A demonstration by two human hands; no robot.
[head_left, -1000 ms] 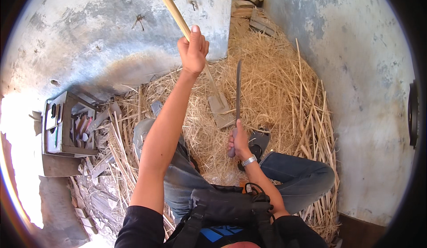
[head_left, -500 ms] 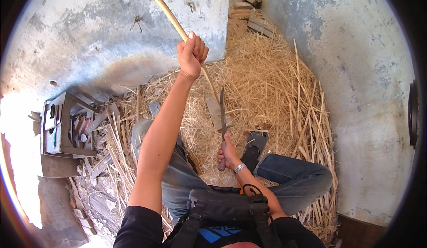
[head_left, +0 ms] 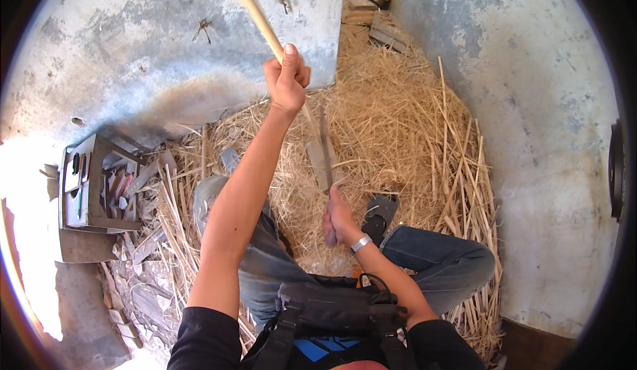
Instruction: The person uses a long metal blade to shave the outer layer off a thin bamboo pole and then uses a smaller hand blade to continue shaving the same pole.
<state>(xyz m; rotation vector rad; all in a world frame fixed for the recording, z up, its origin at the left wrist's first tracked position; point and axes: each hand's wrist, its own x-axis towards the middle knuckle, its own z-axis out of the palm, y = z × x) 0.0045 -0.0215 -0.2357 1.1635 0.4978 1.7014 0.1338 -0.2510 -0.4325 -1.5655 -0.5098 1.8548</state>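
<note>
My left hand (head_left: 286, 81), arm stretched forward, is closed around a pale wooden stick (head_left: 255, 13). The stick slants from the top of the view down through the fist, and its lower part runs toward the knife. In my right hand (head_left: 340, 217) is the handle of a long dark-bladed knife (head_left: 325, 148), its blade pointing away from me and slightly blurred. The blade lies close to the stick's lower part; I cannot tell whether they touch. Behind the blade a greyish block (head_left: 317, 158) rests among the shavings, partly hidden.
Pale shavings (head_left: 385, 118) cover the floor between my legs and beyond. Long thin strips (head_left: 458, 178) lean along the right wall (head_left: 544, 138). A small wooden cabinet (head_left: 93, 221) with pens on top stands at the left. Wood pieces (head_left: 388, 35) are piled in the far corner.
The knife has moved slightly up and left, its blade now tilted more to the left. My left hand and the stick have shifted a little to the right.
</note>
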